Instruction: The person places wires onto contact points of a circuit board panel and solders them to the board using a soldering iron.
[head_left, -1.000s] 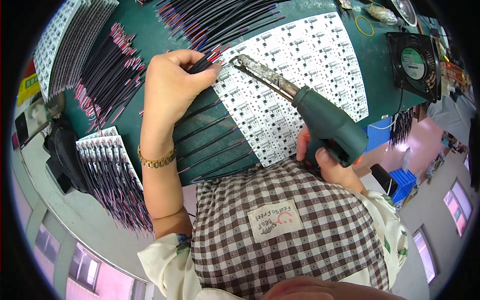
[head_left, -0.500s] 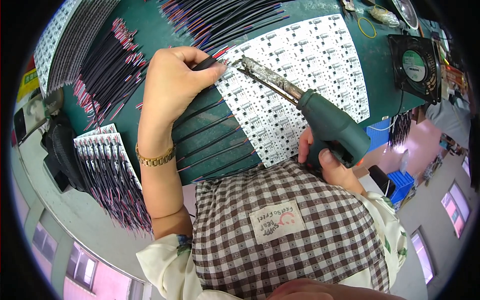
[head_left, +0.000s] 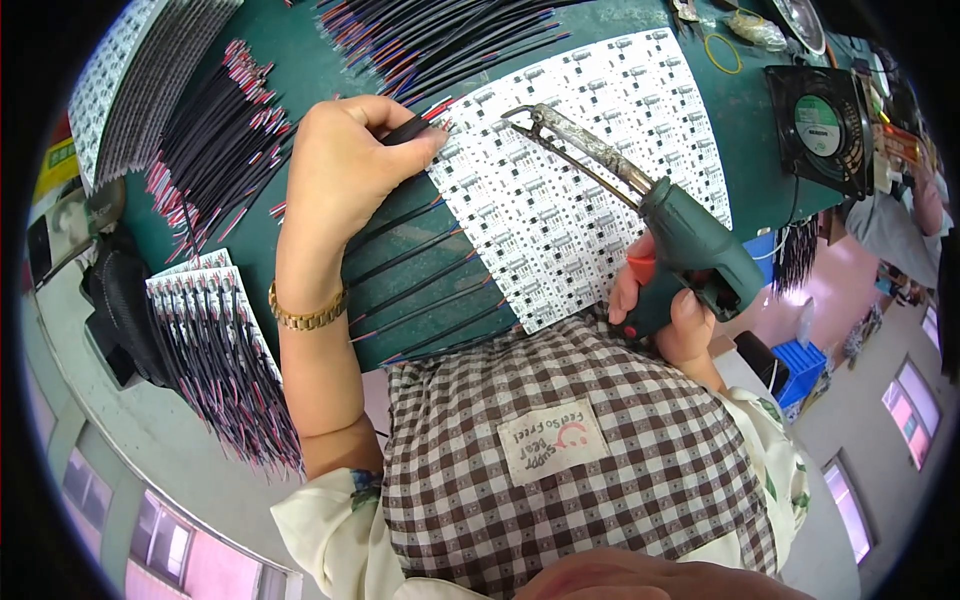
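Note:
With thumb and fingers closed, my left hand (head_left: 360,155) pinches a black cable (head_left: 408,130) whose red and white wire ends lie at the upper left edge of a white circuit board panel (head_left: 590,150). My right hand (head_left: 665,310) is wrapped round the handle of a dark green soldering gun (head_left: 700,240) with a red trigger. The gun's metal tip (head_left: 520,115) is over the panel, apart from the cable end. Several more black cables (head_left: 415,268) run from the panel's left edge under my left forearm.
Bundles of black cables lie at the far left (head_left: 215,140) and far middle (head_left: 440,40). A stack of white panels (head_left: 140,90) stands at the left, and a wired panel (head_left: 215,330) lies below it. A black fan (head_left: 820,130) and a yellow ring (head_left: 723,54) are at the right.
My right hand has drawn the soldering gun to the right, and its tip has come away from the wire ends. My left hand stays nearly in place with the cable.

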